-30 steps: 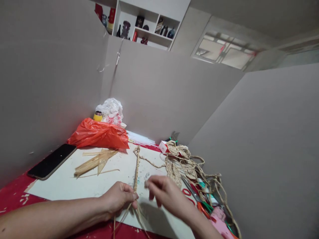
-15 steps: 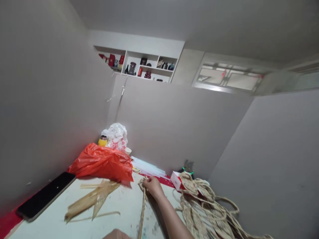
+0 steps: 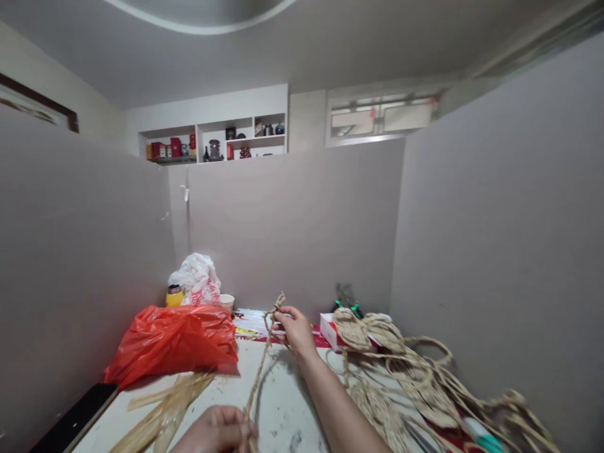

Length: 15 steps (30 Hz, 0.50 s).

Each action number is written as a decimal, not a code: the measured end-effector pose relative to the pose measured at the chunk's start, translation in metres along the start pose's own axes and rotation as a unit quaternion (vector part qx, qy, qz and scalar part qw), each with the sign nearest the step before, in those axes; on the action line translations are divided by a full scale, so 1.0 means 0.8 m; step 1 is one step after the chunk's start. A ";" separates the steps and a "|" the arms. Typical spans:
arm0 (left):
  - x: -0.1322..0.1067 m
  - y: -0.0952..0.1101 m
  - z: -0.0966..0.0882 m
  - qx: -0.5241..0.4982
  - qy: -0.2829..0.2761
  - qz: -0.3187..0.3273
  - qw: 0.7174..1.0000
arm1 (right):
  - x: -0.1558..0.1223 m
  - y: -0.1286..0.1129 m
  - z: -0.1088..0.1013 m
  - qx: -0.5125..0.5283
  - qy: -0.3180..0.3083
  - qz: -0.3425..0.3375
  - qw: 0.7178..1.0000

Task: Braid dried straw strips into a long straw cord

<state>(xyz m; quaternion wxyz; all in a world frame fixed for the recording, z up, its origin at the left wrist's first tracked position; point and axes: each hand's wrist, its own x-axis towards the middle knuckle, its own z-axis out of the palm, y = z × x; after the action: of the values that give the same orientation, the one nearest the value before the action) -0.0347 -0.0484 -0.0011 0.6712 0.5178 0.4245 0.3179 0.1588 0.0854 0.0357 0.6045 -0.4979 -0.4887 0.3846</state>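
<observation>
A thin tan twisted cord point(image 3: 257, 381) runs up from the front of the table, with a knotted loop at its far end. My right hand point(image 3: 296, 330) pinches the cord just below that knot, held up off the table. Lower down, my left hand point(image 3: 217, 430) closes its fingers around the same cord near the bottom edge of the view. Left of the cord lie flat, dry straw-coloured strips point(image 3: 158, 409). To the right, a heap of braided tan rope point(image 3: 415, 377) spreads over the table.
A red plastic bag point(image 3: 174, 343) sits at the left, before a white bag point(image 3: 197, 280), a yellow jar point(image 3: 174, 296) and a paper cup point(image 3: 227, 302). A phone point(image 3: 75, 418) lies at the left edge. A white-and-red box point(image 3: 329, 330) and green-handled pliers point(image 3: 348, 308) are at the back right. Grey partitions enclose the table.
The view has levelled. My right hand has lifted the knotted end off the table. My left hand has come further into view, with its fingers on the cord.
</observation>
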 end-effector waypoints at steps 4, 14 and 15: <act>0.028 0.043 0.009 -0.002 0.085 0.052 0.995 | 0.000 -0.013 -0.005 0.054 0.004 -0.017 0.998; 0.145 0.081 -0.019 -0.013 0.336 0.325 0.884 | -0.024 0.011 0.031 -0.088 -0.050 -0.159 0.982; 0.152 0.077 -0.024 -0.009 0.337 0.332 0.881 | -0.029 0.014 0.035 -0.113 -0.056 -0.176 0.976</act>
<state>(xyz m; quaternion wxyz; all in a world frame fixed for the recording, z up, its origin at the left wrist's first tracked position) 0.0020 0.0817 0.0270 0.3472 0.4840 0.4256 0.6813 0.1263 0.0725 0.0205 0.5744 -0.4467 -0.6419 0.2420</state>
